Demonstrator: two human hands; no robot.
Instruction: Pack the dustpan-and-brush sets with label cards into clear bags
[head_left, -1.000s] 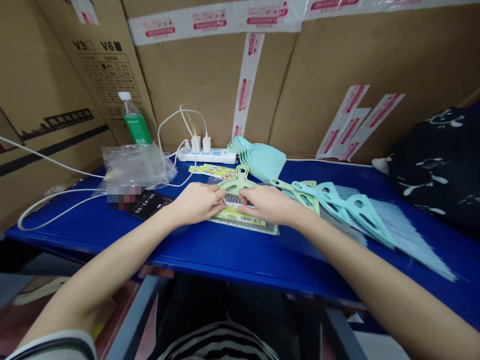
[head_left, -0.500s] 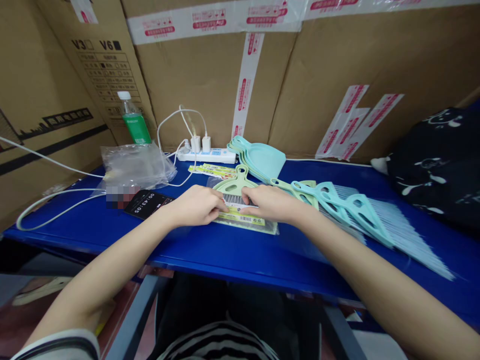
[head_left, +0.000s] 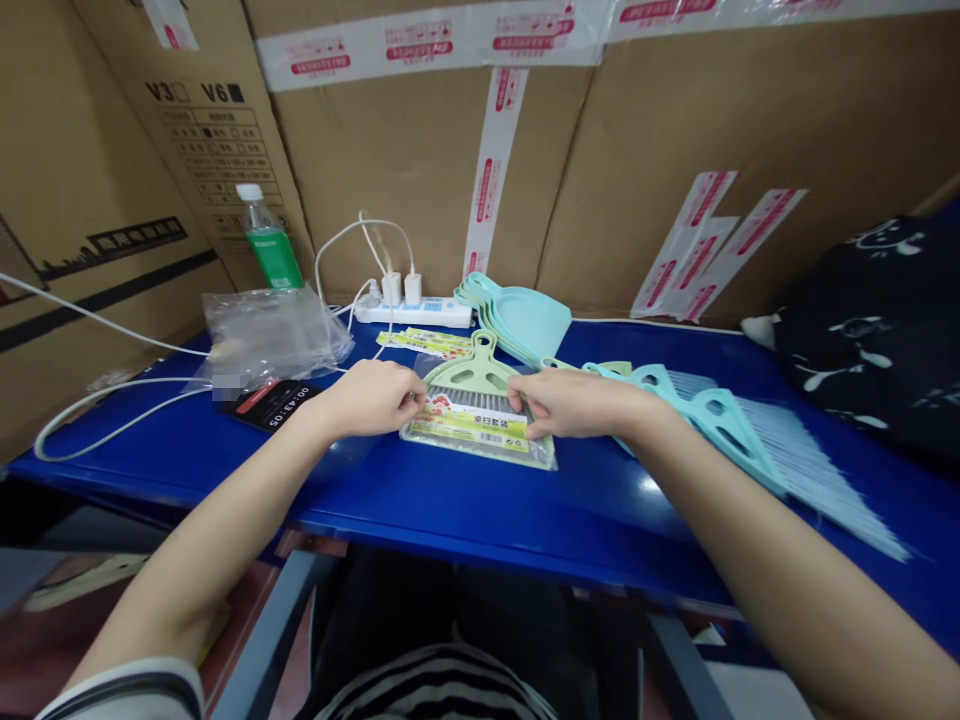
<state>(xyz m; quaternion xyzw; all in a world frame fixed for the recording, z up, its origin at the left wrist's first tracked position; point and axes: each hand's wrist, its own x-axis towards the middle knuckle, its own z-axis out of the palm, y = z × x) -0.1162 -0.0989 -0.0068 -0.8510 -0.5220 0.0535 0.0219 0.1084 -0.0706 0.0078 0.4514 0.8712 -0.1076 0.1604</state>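
A light green hand brush [head_left: 466, 375] lies over a matching dustpan [head_left: 450, 455] in a clear plastic bag [head_left: 553, 450], its grey bristles toward me. Across the bristles runs a yellow and white label card [head_left: 469, 425] with red pictures. My left hand [head_left: 381, 400] is closed with curled fingers at the bag's left edge. At the right edge my right hand [head_left: 566, 402] pinches the bag, thumb below and fingers above. The brush handle sticks up past the bag's far end.
Stacked dustpans [head_left: 529, 320] lie behind; loose blue brushes [head_left: 724, 430] lie right. More label cards [head_left: 420, 342] sit near the power strip [head_left: 442, 312]. Plastic bags [head_left: 270, 330], a phone [head_left: 274, 403] and a bottle [head_left: 271, 255] stand left. Cardboard [head_left: 420, 150] walls the back.
Both hands have moved apart, from the middle of the label card out to the bag's left and right edges. More of the card and bristles shows now.
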